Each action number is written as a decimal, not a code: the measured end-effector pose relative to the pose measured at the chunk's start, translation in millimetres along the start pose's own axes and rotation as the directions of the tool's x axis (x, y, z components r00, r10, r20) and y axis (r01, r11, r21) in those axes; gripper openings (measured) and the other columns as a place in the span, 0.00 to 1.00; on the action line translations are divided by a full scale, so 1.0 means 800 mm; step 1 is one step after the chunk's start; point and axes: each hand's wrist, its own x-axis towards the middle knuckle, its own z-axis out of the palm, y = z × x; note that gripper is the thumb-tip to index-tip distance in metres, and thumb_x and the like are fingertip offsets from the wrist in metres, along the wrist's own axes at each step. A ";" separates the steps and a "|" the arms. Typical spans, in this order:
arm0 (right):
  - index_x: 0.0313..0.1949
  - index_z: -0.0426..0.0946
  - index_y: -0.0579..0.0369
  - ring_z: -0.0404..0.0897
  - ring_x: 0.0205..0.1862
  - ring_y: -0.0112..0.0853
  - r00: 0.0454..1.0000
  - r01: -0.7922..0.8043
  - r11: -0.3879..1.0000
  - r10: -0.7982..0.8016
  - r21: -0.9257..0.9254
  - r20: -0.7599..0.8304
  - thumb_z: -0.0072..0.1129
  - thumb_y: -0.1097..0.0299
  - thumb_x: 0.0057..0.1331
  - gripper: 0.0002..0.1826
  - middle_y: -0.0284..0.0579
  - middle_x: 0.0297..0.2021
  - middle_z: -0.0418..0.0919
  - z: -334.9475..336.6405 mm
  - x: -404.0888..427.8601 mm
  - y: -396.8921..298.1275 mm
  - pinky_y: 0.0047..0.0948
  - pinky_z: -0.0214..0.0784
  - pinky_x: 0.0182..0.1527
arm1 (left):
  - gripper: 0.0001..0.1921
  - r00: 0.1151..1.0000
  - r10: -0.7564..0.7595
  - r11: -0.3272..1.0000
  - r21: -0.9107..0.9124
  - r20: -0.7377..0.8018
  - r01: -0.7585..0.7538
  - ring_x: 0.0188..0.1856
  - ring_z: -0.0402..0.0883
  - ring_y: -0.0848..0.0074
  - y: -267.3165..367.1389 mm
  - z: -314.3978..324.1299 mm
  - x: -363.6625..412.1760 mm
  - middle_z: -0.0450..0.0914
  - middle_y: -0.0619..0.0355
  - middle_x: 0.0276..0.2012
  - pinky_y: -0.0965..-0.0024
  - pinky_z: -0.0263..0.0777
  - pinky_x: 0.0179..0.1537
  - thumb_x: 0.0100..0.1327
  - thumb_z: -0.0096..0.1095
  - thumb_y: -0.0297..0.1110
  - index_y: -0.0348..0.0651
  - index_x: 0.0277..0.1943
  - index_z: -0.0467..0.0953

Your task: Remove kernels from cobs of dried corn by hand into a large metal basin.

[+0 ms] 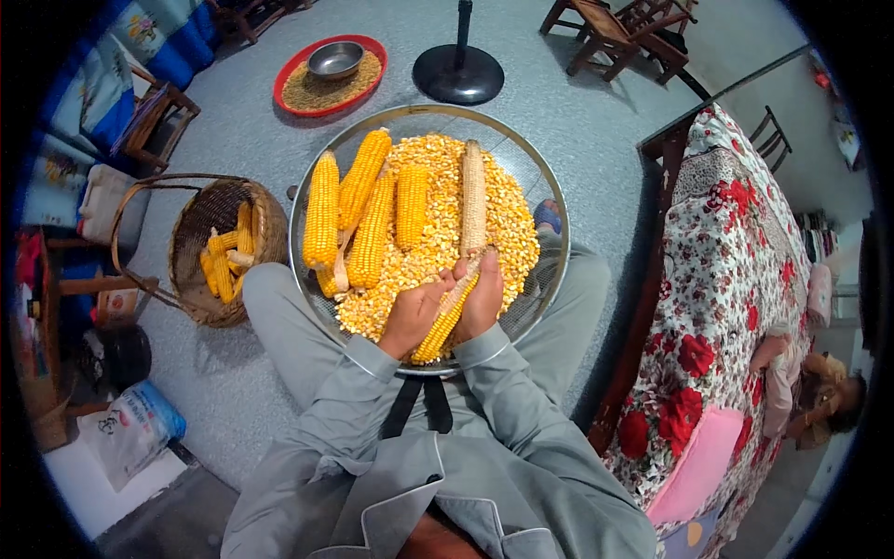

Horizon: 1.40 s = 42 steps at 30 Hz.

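A partly shelled corn cob (448, 321) is held at a slant between my left hand (413, 311) and my right hand (482, 297). Kernels remain along its lower right side, while bare cob shows at the upper part. Under both hands, a round metal mesh sieve (557, 183) rests on my lap, heaped with loose corn kernels (438, 151). A stripped cob (473, 202) lies on the heap just beyond my right hand. Several full yellow ears, among them a short one (412, 206) and a long one (321, 209), lie at the sieve's left.
Left of me stands a handled wicker basket (269, 230) holding several ears. Ahead are a red tray (282, 98) with a metal bowl (336, 60) and a black stand base (457, 77). A bed with a floral cover (698, 279) borders my right; a person (814, 398) is there.
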 end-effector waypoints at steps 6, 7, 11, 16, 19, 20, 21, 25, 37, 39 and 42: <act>0.40 0.64 0.54 0.69 0.22 0.30 0.999 -0.037 0.995 0.040 0.093 -0.032 0.37 0.48 0.75 0.20 0.39 0.23 0.68 -0.007 0.007 0.000 0.31 0.71 0.33 | 0.18 0.961 -0.264 0.964 0.055 0.080 0.260 0.32 0.80 0.73 0.007 -0.009 0.006 0.82 0.46 0.32 0.68 0.71 0.34 0.72 0.49 0.41 0.32 0.44 0.79; 0.41 0.65 0.55 0.69 0.22 0.30 0.998 -0.026 0.993 0.033 0.119 -0.061 0.37 0.49 0.75 0.20 0.39 0.23 0.67 -0.006 0.008 -0.001 0.32 0.71 0.33 | 0.18 0.965 -0.226 0.974 0.032 0.135 0.224 0.31 0.78 0.73 0.008 -0.010 0.006 0.81 0.46 0.31 0.68 0.70 0.33 0.72 0.50 0.41 0.32 0.44 0.78; 0.45 0.66 0.56 0.68 0.23 0.30 0.988 0.041 0.999 -0.036 0.032 -0.149 0.37 0.47 0.75 0.22 0.38 0.23 0.67 -0.014 0.016 -0.011 0.33 0.70 0.35 | 0.17 0.996 0.041 0.975 0.216 0.076 -0.057 0.26 0.73 0.70 0.034 0.001 0.002 0.77 0.46 0.27 0.68 0.67 0.30 0.71 0.53 0.42 0.33 0.42 0.76; 0.48 0.64 0.56 0.68 0.23 0.30 0.996 0.046 0.996 -0.040 0.082 -0.075 0.37 0.47 0.75 0.23 0.38 0.23 0.67 -0.014 0.011 -0.013 0.33 0.70 0.32 | 0.16 0.970 -0.180 0.975 0.162 0.166 0.154 0.25 0.73 0.64 0.030 -0.011 0.005 0.75 0.44 0.25 0.65 0.68 0.30 0.69 0.56 0.42 0.33 0.40 0.76; 0.48 0.64 0.56 0.68 0.23 0.29 0.995 0.053 0.996 -0.047 0.068 -0.086 0.37 0.47 0.75 0.23 0.38 0.23 0.67 -0.014 0.012 -0.011 0.32 0.70 0.31 | 0.17 0.958 -0.231 0.966 0.155 0.168 0.205 0.25 0.74 0.62 0.020 -0.012 0.004 0.76 0.43 0.25 0.63 0.69 0.31 0.68 0.57 0.43 0.33 0.39 0.76; 0.48 0.64 0.56 0.68 0.23 0.29 0.995 0.053 0.996 -0.047 0.068 -0.086 0.37 0.47 0.75 0.23 0.38 0.23 0.67 -0.014 0.012 -0.010 0.32 0.70 0.31 | 0.17 0.962 -0.226 0.968 0.146 0.153 0.204 0.25 0.75 0.61 0.019 -0.011 0.003 0.76 0.43 0.25 0.63 0.69 0.31 0.68 0.57 0.43 0.33 0.39 0.76; 0.48 0.64 0.56 0.68 0.22 0.29 0.995 0.058 0.996 -0.052 0.068 -0.082 0.37 0.47 0.75 0.23 0.38 0.23 0.67 -0.013 0.013 -0.010 0.32 0.70 0.31 | 0.17 0.962 -0.226 0.968 0.147 0.152 0.204 0.25 0.75 0.61 0.022 -0.010 0.002 0.76 0.43 0.25 0.63 0.69 0.31 0.68 0.57 0.43 0.33 0.39 0.76; 0.48 0.64 0.56 0.68 0.22 0.29 0.994 0.062 0.996 -0.056 0.061 -0.095 0.37 0.47 0.75 0.23 0.38 0.23 0.67 -0.016 0.014 -0.009 0.33 0.70 0.31 | 0.16 0.987 -0.110 0.977 0.197 0.121 0.085 0.27 0.75 0.68 0.035 -0.003 0.001 0.75 0.46 0.25 0.64 0.67 0.30 0.68 0.56 0.42 0.33 0.38 0.75; 0.45 0.64 0.55 0.67 0.21 0.30 0.998 0.020 0.998 -0.017 0.051 -0.066 0.37 0.48 0.75 0.21 0.39 0.23 0.66 -0.016 0.013 -0.008 0.33 0.68 0.26 | 0.16 0.978 -0.145 0.961 0.257 0.147 0.104 0.24 0.74 0.59 0.026 -0.010 0.000 0.73 0.41 0.22 0.61 0.66 0.28 0.71 0.52 0.40 0.33 0.36 0.75; 0.44 0.63 0.55 0.68 0.20 0.30 0.997 0.021 0.996 -0.015 0.087 -0.069 0.36 0.48 0.75 0.20 0.40 0.23 0.67 -0.018 0.014 -0.007 0.33 0.68 0.25 | 0.17 0.984 -0.147 0.958 0.264 0.098 0.117 0.25 0.77 0.56 0.014 -0.009 -0.001 0.73 0.40 0.22 0.60 0.67 0.28 0.71 0.52 0.40 0.32 0.35 0.75; 0.41 0.62 0.54 0.68 0.19 0.31 0.997 0.028 0.993 -0.020 0.112 -0.076 0.36 0.49 0.75 0.20 0.41 0.23 0.67 -0.018 0.015 -0.010 0.33 0.68 0.23 | 0.18 0.975 -0.203 0.968 0.165 0.089 0.187 0.25 0.76 0.61 0.001 -0.005 -0.002 0.74 0.44 0.22 0.61 0.67 0.29 0.72 0.50 0.40 0.31 0.35 0.76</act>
